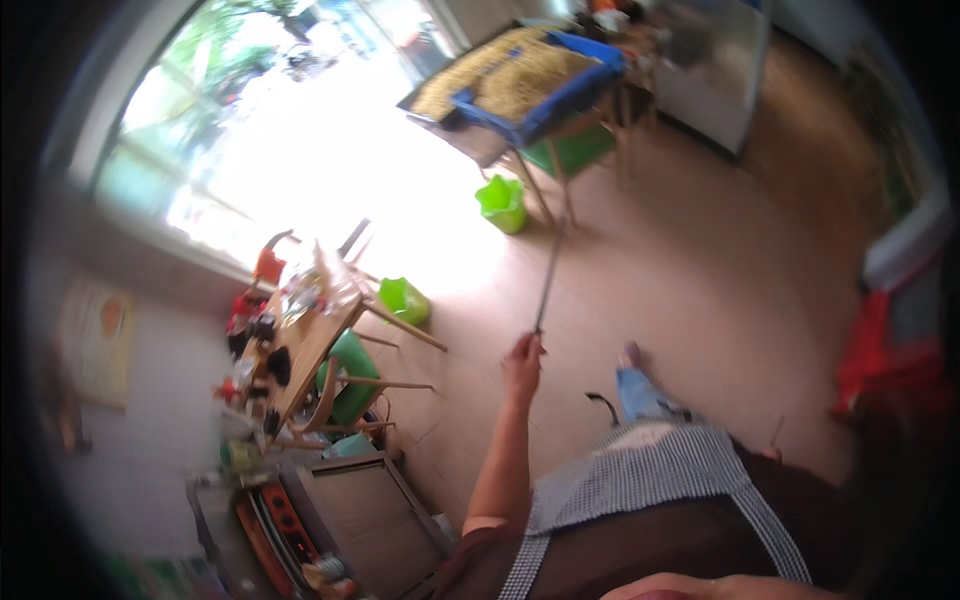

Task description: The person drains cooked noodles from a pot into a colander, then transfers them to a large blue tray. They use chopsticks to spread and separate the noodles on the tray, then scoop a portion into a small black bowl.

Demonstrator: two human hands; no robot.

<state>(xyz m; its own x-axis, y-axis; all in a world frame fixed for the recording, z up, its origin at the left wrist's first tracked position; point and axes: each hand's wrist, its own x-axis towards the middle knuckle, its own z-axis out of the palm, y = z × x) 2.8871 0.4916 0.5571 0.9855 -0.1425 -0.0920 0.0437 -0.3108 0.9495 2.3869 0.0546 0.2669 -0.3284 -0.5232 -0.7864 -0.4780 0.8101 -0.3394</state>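
Note:
My left hand (523, 360) is stretched out in front over the tiled floor, closed around one end of a long, thin dark rod (550, 281) that points away from me. Low at the right, beside my dark shirt, a small part of my right hand (772, 453) shows, with a thin stick (778, 431) rising from its fingers; the rest of that hand is hidden. I wear a checked apron (645, 469). One leg in blue jeans (637, 394) and a foot show beneath it. The picture is blurred.
Ahead, a table carries a blue tray (540, 124) heaped with yellowish food, perhaps noodles. Bright green bins (501, 206) stand on the floor. At left are a cluttered wooden table (319, 341), a green chair (352, 379) and a grey appliance (375, 517). Something red (889, 352) stands right.

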